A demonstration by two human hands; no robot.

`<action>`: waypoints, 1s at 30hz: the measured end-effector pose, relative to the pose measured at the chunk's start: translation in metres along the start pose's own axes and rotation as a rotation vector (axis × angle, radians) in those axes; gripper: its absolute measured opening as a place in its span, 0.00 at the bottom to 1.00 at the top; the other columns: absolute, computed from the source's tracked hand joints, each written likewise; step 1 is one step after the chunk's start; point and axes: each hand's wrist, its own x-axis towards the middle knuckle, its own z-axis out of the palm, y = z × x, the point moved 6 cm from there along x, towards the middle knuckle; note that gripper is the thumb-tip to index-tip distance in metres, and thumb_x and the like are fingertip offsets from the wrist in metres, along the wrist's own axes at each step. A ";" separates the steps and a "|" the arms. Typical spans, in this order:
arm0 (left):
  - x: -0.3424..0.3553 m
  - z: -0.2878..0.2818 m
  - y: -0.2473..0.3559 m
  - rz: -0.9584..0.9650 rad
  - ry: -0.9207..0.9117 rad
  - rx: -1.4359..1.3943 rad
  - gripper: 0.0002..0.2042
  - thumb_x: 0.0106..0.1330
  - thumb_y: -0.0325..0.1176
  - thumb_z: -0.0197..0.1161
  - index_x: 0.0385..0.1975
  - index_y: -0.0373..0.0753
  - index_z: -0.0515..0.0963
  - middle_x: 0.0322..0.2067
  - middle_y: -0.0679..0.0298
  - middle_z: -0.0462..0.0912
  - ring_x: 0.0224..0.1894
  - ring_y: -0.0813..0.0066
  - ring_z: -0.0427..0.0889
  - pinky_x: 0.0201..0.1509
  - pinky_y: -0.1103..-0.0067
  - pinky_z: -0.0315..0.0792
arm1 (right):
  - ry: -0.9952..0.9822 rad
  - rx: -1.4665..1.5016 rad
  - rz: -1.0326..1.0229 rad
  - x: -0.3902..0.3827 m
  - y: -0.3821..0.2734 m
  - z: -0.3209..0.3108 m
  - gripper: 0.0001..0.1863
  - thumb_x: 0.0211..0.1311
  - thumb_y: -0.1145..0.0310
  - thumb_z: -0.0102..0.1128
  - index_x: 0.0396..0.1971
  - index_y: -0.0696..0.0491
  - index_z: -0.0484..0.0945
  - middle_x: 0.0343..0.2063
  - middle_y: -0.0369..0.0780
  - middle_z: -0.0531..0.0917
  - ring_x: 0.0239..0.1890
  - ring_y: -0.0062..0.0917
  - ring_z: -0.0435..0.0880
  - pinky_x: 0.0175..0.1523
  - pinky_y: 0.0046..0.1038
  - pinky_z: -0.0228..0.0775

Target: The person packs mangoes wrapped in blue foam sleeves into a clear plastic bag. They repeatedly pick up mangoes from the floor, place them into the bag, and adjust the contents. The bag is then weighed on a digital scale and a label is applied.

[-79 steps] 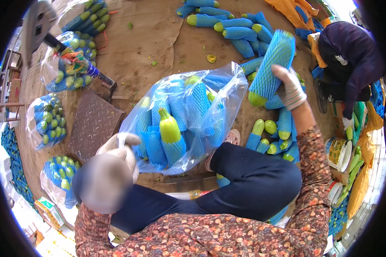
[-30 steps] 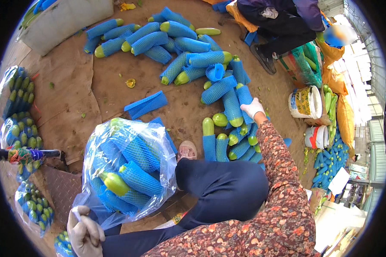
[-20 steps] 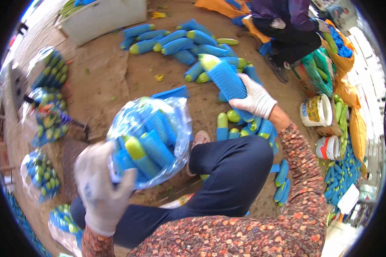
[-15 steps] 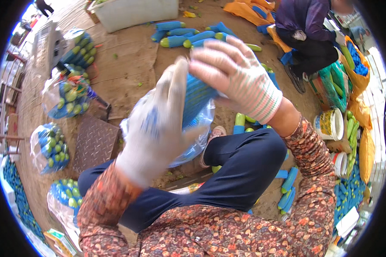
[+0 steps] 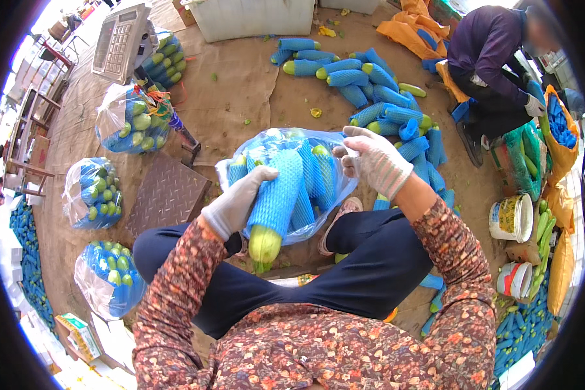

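My left hand [image 5: 237, 201], in a pale glove, grips a green gourd wrapped in blue foam netting [image 5: 274, 201], its stem end pointing down toward my lap. My right hand [image 5: 374, 159], also gloved, pinches the rim of a clear plastic bag [image 5: 305, 140] that stands between my knees, filled with several more blue-netted gourds. The held gourd lies over the bag's near edge.
Loose netted gourds [image 5: 370, 97] lie on the brown mat beyond the bag. Filled bags [image 5: 133, 123] stand at the left beside a metal scale platform [image 5: 166, 195]. A person in purple [image 5: 494, 58] crouches at the upper right. Buckets [image 5: 513, 218] and orange sacks stand at the right.
My right hand fetched a netted gourd from the pile. Both hands then came together over the bag, and the gourd now sits in my left hand while my right holds the bag's rim.
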 end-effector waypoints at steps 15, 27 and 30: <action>0.248 0.024 -0.064 0.276 0.696 1.522 0.45 0.57 0.49 0.72 0.69 0.28 0.59 0.57 0.46 0.72 0.59 0.48 0.78 0.63 0.61 0.73 | -0.032 -0.172 -0.109 -0.046 -0.006 0.024 0.27 0.65 0.67 0.63 0.63 0.58 0.71 0.43 0.41 0.82 0.39 0.20 0.81 0.47 0.25 0.77; 0.198 0.027 -0.045 0.420 0.366 1.636 0.31 0.62 0.36 0.67 0.65 0.32 0.68 0.63 0.48 0.72 0.67 0.47 0.71 0.72 0.60 0.64 | -0.152 -1.255 -0.226 -0.059 0.000 0.080 0.35 0.58 0.53 0.64 0.63 0.53 0.67 0.49 0.60 0.78 0.49 0.57 0.81 0.56 0.47 0.74; 0.137 0.028 -0.026 0.537 0.174 1.569 0.28 0.63 0.33 0.65 0.64 0.33 0.70 0.64 0.48 0.73 0.69 0.47 0.69 0.74 0.60 0.62 | -0.124 -0.914 -0.570 -0.095 -0.044 0.023 0.22 0.60 0.55 0.65 0.48 0.57 0.82 0.42 0.50 0.86 0.48 0.45 0.86 0.54 0.41 0.77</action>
